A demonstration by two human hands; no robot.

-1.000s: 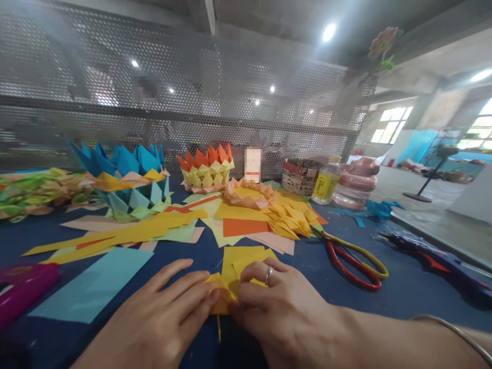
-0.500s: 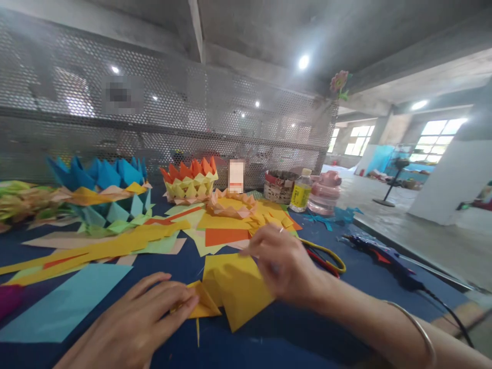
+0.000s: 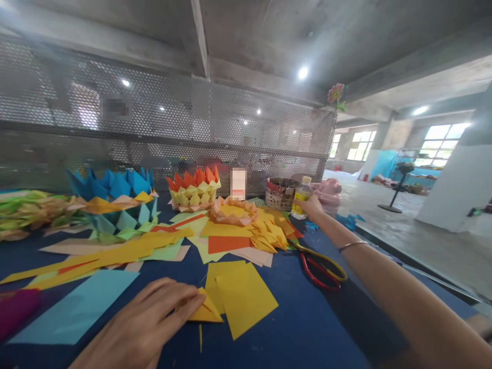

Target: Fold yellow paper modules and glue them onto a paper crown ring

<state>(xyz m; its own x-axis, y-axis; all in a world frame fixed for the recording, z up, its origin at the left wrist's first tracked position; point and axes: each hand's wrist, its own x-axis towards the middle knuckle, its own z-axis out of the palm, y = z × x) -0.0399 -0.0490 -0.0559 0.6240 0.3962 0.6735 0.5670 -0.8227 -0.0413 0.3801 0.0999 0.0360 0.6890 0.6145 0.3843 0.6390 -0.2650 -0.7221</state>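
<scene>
My left hand (image 3: 154, 312) holds a small folded piece of yellow paper (image 3: 209, 310) against the dark blue table, fingers closed over its left end. Two flat yellow sheets (image 3: 248, 302) lie overlapping just right of it. Stretched out to the far right, my right hand (image 3: 312, 206) is at a small clear bottle (image 3: 300, 196) with a yellow label and pale cap. Its thumb side lies across the label; the other fingers are mostly hidden. The bottle stands upright between a woven basket (image 3: 280, 195) and a pink jug-like container (image 3: 329, 192).
Scissors (image 3: 321, 271) with red and yellow handles lie below my right forearm. Folded paper crowns, one blue (image 3: 115, 184), one orange and yellow (image 3: 194, 192), stand at the back. Yellow paper pieces (image 3: 269, 230) and a light blue sheet (image 3: 77, 307) lie about. A perforated metal screen (image 3: 230, 118) rises behind.
My right hand has moved from above the yellow sheets away to the bottle at the back right. My left hand stays on the folded yellow paper. The view has tilted slightly upward.
</scene>
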